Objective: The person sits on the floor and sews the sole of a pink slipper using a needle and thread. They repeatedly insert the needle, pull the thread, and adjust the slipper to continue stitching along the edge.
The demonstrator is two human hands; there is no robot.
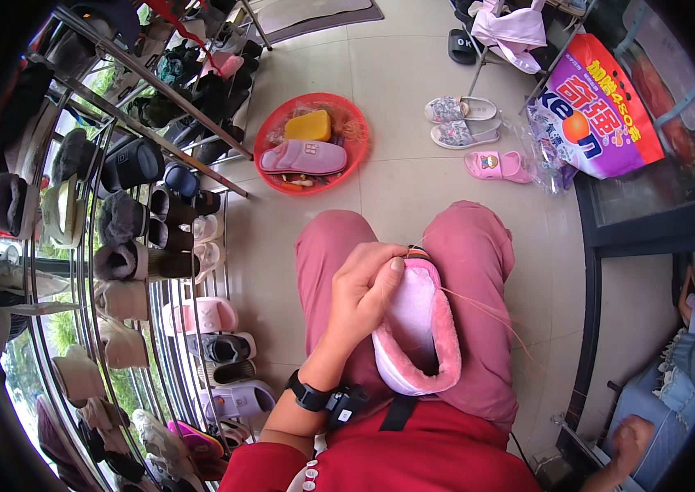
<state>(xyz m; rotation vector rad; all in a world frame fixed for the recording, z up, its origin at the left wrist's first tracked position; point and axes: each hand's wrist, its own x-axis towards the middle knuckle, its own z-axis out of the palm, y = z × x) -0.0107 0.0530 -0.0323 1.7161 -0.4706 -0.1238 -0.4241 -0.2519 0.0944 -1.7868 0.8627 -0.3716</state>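
A pink slipper with a fluffy collar rests on the person's lap, its striped end towards the knees. My left hand is closed on the slipper's upper edge near that end. Thin orange-brown thread trails from the slipper's right side, with more loose strands near the fingers. My right hand is away at the lower right, blurred; whether it holds anything cannot be told. On the floor ahead, a red plastic basin holds another pink slipper, a yellow block-like item and tangled thread.
Metal shoe racks full of footwear line the left side. Patterned shoes, a pink child's sandal and a large printed plastic bag lie ahead on the right. Behind a dark frame, another person appears partly at the right edge.
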